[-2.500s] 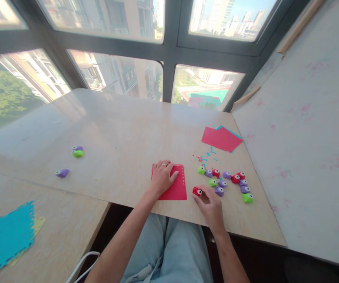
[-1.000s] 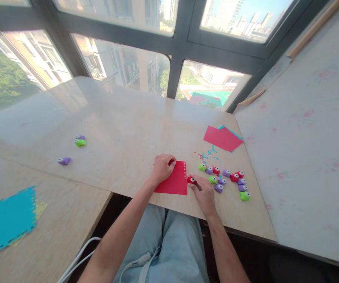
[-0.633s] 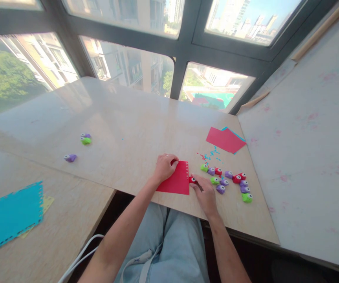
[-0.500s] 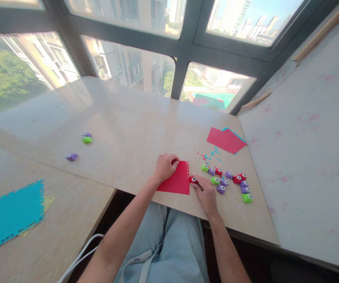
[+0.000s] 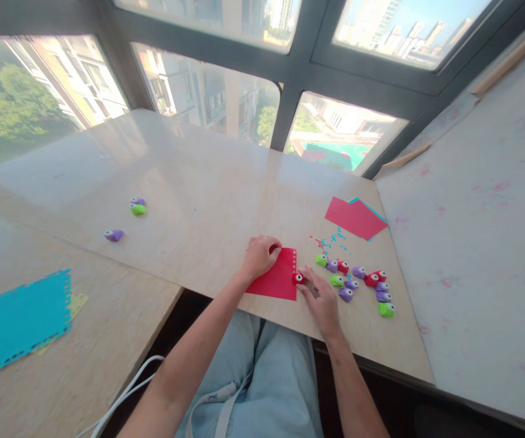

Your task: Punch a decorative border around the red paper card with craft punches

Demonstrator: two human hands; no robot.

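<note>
A sheet of red paper [image 5: 277,281] lies at the table's front edge, with a row of small punched holes down the upper part of its right side. My left hand [image 5: 261,257] is closed over its upper left area, fingers and thumb gripping it near the top edge. At the paper's right edge, just below the holes, sits a small red craft hole punch [image 5: 297,278] with a round eye-like button. My right hand [image 5: 323,303] grips this punch from the right between thumb and fingers. The punch's slot is hidden, so how far the paper goes in cannot be seen.
Several purple, green and red punches [image 5: 346,294] stand to the right. Behind them are paper bits [image 5: 335,236] and red and blue sheets [image 5: 358,218]. Far left are more punches [image 5: 114,235] and a blue sheet with punched edges [image 5: 20,322]. A wall [image 5: 481,243] bounds the right.
The view has shifted slightly. The red punch now sits against the paper's right edge, a little further onto it, in my right hand. My left hand keeps its hold on the paper.
</note>
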